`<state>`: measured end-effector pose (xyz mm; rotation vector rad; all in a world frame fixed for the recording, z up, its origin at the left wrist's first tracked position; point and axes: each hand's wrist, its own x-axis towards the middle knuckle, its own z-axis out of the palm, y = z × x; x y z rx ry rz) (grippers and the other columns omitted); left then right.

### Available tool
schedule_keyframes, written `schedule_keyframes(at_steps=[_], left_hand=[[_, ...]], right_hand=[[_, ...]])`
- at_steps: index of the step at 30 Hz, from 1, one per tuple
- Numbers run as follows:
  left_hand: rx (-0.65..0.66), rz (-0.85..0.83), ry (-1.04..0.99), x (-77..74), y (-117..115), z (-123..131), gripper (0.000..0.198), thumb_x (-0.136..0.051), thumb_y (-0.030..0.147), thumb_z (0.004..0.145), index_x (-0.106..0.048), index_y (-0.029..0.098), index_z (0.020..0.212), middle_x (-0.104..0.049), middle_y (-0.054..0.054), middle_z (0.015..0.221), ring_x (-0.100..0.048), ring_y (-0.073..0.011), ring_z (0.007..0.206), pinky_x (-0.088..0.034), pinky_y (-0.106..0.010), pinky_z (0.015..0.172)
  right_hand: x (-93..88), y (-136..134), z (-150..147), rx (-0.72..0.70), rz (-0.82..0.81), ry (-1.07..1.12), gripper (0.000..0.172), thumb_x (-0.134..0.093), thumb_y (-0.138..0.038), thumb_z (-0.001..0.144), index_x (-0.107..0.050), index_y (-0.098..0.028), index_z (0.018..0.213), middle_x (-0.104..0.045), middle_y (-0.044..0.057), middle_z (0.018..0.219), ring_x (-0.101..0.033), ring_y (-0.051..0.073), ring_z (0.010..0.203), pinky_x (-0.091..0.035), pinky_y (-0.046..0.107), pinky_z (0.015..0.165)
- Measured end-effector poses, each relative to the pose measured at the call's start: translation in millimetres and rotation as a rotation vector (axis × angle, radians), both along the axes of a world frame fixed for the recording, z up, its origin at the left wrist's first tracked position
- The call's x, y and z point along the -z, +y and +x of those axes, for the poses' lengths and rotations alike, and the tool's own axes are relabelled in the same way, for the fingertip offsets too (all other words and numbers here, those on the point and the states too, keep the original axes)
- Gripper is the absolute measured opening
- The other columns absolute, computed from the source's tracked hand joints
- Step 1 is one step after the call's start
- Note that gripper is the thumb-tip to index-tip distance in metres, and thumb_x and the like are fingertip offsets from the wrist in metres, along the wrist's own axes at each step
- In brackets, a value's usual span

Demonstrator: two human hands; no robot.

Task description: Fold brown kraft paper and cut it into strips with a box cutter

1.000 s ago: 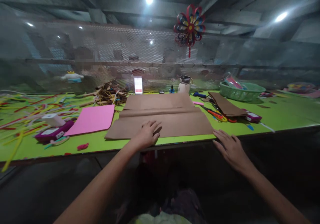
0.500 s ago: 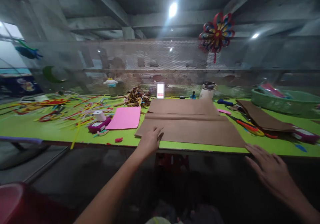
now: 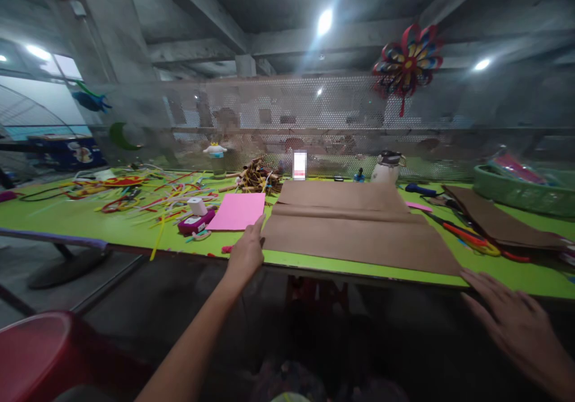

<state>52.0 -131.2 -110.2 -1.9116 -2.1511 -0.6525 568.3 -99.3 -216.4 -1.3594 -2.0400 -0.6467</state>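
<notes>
The brown paper (image 3: 354, 243) lies on the green worktop (image 3: 40, 213), a raised fold running across it. Just beside its left edge is the left grip (image 3: 246, 255) – a bare hand, fingers stretched out, pinching nothing – its fingertips overlapping the edge of the pink sheet (image 3: 237, 212) (whether they touch it, I cannot tell). The right grip (image 3: 507, 313) is spread at the paper's near right corner, thumb apart from the fingers. Scissors (image 3: 471, 238) lie right of the paper; sticks (image 3: 257, 176) are heaped behind the pink sheet.
</notes>
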Motion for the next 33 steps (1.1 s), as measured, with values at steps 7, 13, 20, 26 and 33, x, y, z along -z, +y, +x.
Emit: schedule_keyframes(at_steps=[7,13,20,26,33], left_hand=[[0.008,0.028,0.137,-5.2,-4.2,-1.1,0.042,-0.034,0.018,0.093,-0.037,0.019,0.135,-0.055,-0.012,0.109,-0.06,-0.0232,0.089,-0.046,-0.031,0.07],[0.227,-0.156,0.304,-20.4,-4.2,9.1,0.03,-0.036,0.004,0.084,-0.063,0.016,0.088,-0.062,-0.011,0.1,-0.057,-0.0222,0.095,-0.044,-0.033,0.085],[0.288,-0.144,0.236,-10.1,-15.7,-0.8,0.038,-0.038,0.007,0.079,-0.065,0.019,0.103,-0.064,-0.01,0.112,-0.06,-0.0236,0.103,-0.048,-0.038,0.091],[0.257,-0.01,0.2,6.1,-15.4,-19.8,0.04,-0.044,0.04,0.083,-0.066,0.017,0.106,-0.064,-0.012,0.117,-0.059,-0.0273,0.11,-0.047,-0.042,0.099],[0.24,0.155,0.182,34.5,0.4,-37.5,0.041,-0.032,0.041,0.086,-0.068,0.022,0.092,-0.067,-0.012,0.104,-0.059,-0.0306,0.107,-0.044,-0.049,0.099]], right_hand=[[6.6,18.4,8.6,0.033,-0.013,-0.016,0.05,-0.032,-0.052,0.086,-0.06,-0.026,0.118,-0.064,0.009,0.121,-0.053,0.033,0.117,-0.041,0.054,0.089],[-40.7,26.5,-37.4,-0.019,-0.112,-0.071,0.051,-0.033,-0.058,0.088,-0.068,-0.025,0.107,-0.059,0.009,0.128,-0.05,0.033,0.121,-0.039,0.057,0.093],[-56.9,0.0,-81.0,-0.194,-0.389,-0.065,0.047,-0.04,-0.05,0.093,-0.044,-0.036,0.137,-0.047,0.002,0.141,-0.041,0.025,0.131,-0.035,0.05,0.105],[-52.0,-2.1,-49.9,-0.117,-0.344,0.002,0.045,-0.039,-0.047,0.094,-0.051,-0.027,0.133,-0.051,0.004,0.138,-0.044,0.024,0.129,-0.038,0.047,0.104],[-41.6,-1.4,-23.8,0.009,-0.2,0.08,0.043,-0.037,-0.04,0.096,-0.056,-0.015,0.126,-0.057,0.012,0.13,-0.049,0.026,0.123,-0.039,0.048,0.102]])
